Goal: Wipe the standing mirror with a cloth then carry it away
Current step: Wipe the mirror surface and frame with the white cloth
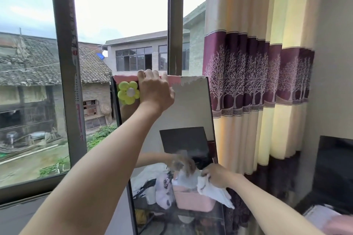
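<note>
Our left hand (153, 89) grips the top edge of the tall black-framed standing mirror (193, 105), stiff and probably fragile, while our right hand (216, 175) clutches the soft white cloth (212, 191) against the glass.

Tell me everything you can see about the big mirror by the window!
The standing mirror is a tall rectangle with a thin dark frame, standing upright and slightly tilted between the window and the curtain. Its top edge has a peeling pink strip, and a yellow flower decoration sits at the upper left corner. The left hand grips the top edge. The right hand presses a white cloth against the lower right part of the glass. The glass reflects the room.
</note>
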Tool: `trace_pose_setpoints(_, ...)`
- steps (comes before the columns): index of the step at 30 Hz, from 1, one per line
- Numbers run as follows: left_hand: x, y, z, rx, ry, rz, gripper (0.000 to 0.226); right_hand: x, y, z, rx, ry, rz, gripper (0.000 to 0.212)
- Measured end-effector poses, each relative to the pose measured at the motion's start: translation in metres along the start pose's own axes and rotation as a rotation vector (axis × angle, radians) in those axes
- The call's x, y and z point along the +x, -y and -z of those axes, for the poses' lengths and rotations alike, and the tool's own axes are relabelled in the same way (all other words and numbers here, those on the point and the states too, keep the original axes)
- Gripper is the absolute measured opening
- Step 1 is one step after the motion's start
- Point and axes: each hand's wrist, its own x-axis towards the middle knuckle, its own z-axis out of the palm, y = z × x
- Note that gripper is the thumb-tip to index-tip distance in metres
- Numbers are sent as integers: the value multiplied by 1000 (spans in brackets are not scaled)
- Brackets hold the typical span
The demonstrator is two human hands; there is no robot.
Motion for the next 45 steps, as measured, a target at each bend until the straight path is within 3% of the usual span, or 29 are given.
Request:
trace_pose_setpoints(4,0,-6,2,-5,44,-33,54,5,12,51,224,-399,-72,42)
trace_pose_setpoints(9,1,-4,11,-15,80,-63,55,2,49,143,355,-966,33,29)
trace_pose_setpoints(12,-6,4,17,-12,58,-55,50,4,70,167,359,-1121,92,26)
trace_pose_setpoints(15,-16,15,21,45,30,-47,52,12,83,152,354,-1018,171,30)
trace_pose_setpoints(19,-28,31,18,53,-4,-22,52,13,74,75,284,-783,202,42)
trace_pose_setpoints(24,-45,40,16,-3,-75,-43,52,-9,42,26,124,-76,132,33)
trace_pose_setpoints(26,-49,39,16,-39,-75,-55,52,-16,44,35,141,-102,89,23)
trace_pose_setpoints(28,-53,39,15,-44,-76,-77,54,-19,50,57,187,-269,61,17)
trace_pose_setpoints(33,-69,41,16,-95,-134,-153,60,-20,87,119,321,-1008,177,24)
trace_pose_setpoints(35,-75,40,19,-158,-162,-158,58,-18,105,131,277,-1162,179,24)
trace_pose_setpoints(39,-90,48,15,-272,-140,-102,65,-6,114,94,-9,-1089,208,38)
trace_pose_setpoints(42,-111,56,3,-291,-133,-57,69,-9,103,37,53,-828,199,60)
trace_pose_setpoints(45,-129,57,-5,-362,-150,-2,70,-21,89,-10,127,-496,273,57)
